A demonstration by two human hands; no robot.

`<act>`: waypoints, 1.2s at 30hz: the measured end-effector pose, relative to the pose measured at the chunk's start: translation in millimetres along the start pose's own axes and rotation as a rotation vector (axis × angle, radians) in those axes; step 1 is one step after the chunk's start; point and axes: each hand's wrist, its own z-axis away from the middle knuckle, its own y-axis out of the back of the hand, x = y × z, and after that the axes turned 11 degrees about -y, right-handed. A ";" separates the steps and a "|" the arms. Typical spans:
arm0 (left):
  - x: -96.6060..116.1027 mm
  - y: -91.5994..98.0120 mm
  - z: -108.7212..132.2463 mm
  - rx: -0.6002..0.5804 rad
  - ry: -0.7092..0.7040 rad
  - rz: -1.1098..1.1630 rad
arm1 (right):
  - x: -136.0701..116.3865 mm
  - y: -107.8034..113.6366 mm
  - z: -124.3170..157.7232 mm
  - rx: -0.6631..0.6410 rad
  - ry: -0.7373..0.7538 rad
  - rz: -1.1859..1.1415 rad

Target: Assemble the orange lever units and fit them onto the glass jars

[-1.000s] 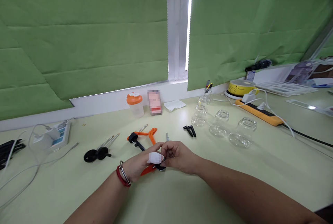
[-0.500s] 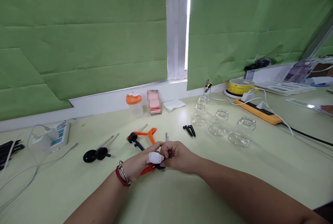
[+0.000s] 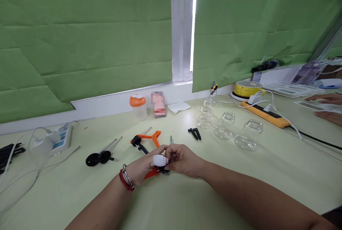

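My left hand (image 3: 143,168) and my right hand (image 3: 184,159) meet over the pale green table (image 3: 187,201), both closed on one small orange-and-black part (image 3: 156,171) with a metal rod (image 3: 171,140) sticking out behind. A white wrap covers my left thumb. A red band and metal bangle sit on my left wrist. Just beyond my hands lies another orange-and-black part (image 3: 145,139). Two black discs on metal rods (image 3: 100,156) lie to the left.
Three clear glass jars (image 3: 227,128) lie to the right, with two black clips (image 3: 195,134) nearby. An orange-lidded cup (image 3: 139,106), a power strip (image 3: 264,114), a yellow tin (image 3: 247,89) and cables sit further back. Another person's hands (image 3: 327,107) rest at the far right.
My hands stay together on the small part with only slight finger shifts. Another person's hands have come into view at the far right edge.
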 end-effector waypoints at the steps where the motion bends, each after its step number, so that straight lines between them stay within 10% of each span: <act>1: 0.1 0.0 0.1 0.000 -0.001 -0.005 | 0.1 0.0 0.0 -0.007 -0.004 -0.007; 36: 0.5 0.5 0.0 -0.014 -0.002 -0.027 | -3.2 -0.8 0.8 -0.020 0.011 -0.024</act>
